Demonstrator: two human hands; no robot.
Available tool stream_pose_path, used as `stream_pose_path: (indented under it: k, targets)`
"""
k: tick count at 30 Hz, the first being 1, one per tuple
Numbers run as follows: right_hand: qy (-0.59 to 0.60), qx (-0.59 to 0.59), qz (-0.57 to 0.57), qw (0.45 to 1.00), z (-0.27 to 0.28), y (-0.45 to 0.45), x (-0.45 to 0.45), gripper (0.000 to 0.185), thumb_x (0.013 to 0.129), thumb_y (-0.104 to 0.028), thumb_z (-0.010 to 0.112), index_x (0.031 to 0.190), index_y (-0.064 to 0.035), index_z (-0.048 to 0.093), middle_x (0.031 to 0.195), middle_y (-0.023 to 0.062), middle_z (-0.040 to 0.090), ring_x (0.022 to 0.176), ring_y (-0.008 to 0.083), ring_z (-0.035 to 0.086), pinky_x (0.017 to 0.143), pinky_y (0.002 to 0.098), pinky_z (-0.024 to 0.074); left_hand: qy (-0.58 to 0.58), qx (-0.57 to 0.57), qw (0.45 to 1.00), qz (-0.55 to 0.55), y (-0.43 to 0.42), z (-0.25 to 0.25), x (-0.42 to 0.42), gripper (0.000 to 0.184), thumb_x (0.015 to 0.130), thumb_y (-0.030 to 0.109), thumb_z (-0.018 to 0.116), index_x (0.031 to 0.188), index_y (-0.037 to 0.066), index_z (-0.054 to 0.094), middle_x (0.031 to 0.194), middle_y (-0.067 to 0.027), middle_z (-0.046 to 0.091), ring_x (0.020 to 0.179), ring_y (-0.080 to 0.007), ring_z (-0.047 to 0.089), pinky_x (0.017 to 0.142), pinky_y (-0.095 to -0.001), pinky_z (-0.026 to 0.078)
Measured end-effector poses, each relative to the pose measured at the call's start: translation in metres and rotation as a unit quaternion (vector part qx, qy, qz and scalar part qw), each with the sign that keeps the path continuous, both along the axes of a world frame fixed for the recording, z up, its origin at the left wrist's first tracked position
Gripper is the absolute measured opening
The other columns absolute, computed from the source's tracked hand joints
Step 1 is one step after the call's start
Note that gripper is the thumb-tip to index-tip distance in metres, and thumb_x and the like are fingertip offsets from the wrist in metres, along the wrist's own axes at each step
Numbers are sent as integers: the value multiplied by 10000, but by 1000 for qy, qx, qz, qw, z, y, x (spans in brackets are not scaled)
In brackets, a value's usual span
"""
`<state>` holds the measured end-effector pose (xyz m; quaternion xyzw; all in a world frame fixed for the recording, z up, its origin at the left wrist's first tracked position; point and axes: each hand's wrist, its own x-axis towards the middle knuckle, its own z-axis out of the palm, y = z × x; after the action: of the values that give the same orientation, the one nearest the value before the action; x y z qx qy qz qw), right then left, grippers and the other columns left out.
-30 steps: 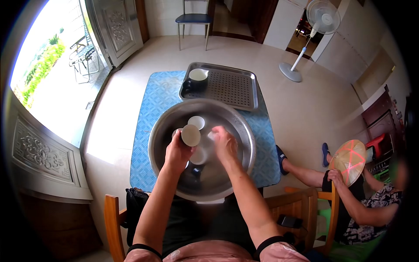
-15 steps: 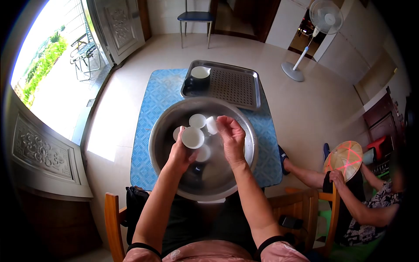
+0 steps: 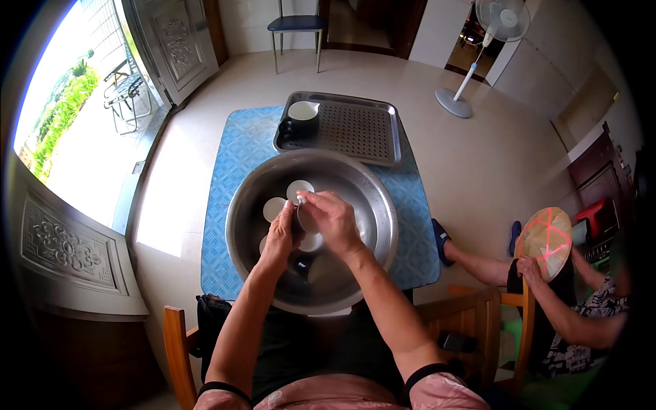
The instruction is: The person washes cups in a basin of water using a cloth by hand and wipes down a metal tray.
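My left hand (image 3: 277, 239) holds a small cup (image 3: 307, 220) tilted over a wide metal basin (image 3: 377, 198). My right hand (image 3: 333, 217) is closed around a small white sponge (image 3: 301, 199), pressed to the cup's rim; its fingers partly hide both. Inside the basin lie more white cups: one at the back (image 3: 299, 188), one to the left (image 3: 274, 208) and one below the hands (image 3: 312, 242). Another is mostly covered by my left hand.
Behind the basin, a perforated metal tray (image 3: 362, 130) bears a dark pitcher with a white inside (image 3: 303, 111). Both stand on a blue patterned table (image 3: 217, 205). A seated person at right holds a round woven fan (image 3: 547, 239). Farther off are a standing fan (image 3: 465, 85) and a chair (image 3: 295, 24).
My right hand has moved left, bringing the sponge to the cup. The cup in my left hand has turned from facing up to tilted. The view has shifted slightly.
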<state>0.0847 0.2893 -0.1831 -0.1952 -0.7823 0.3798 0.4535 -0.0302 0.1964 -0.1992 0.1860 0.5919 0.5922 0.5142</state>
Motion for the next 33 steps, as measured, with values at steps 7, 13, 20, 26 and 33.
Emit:
stream_pose_path:
  k: [7,13,20,26,33]
  targets:
    - [76,-187,41,979,2,-7,0,223,862,3,631,1075,-15,697,1031,89,681,969,182,642,864,282,496,-92,3,996,18,-2,0,-6,497,955,568,454,1121,127,612,840,22,578,656,-61,519,501,-175,350]
    - [75,-93,122,985,1,-1,3,257,864,-1,621,1116,-10,673,1150,100,659,1030,200,633,957,286,464,-111,6,993,45,-1,0,-5,494,952,563,463,1138,129,607,839,22,578,651,-62,516,483,-191,354]
    - [27,-102,44,993,1,-7,0,296,852,52,604,1134,-22,662,1106,97,670,1008,193,641,913,289,491,39,28,999,24,-3,14,6,411,993,481,435,1084,110,586,768,29,529,611,-68,478,526,-210,381]
    - [13,-58,3,998,-3,-3,1,284,858,68,587,1118,-15,664,1061,106,669,936,152,643,813,283,517,310,69,948,23,-3,15,7,277,1002,319,466,1060,57,537,791,-92,571,715,-198,578,667,-318,460]
    - [-19,-276,94,956,-52,14,1,191,911,-144,624,1030,-4,677,751,33,638,691,69,556,618,258,459,455,114,883,29,-6,25,18,257,964,188,503,1185,64,460,989,-140,554,896,-245,558,827,-350,458]
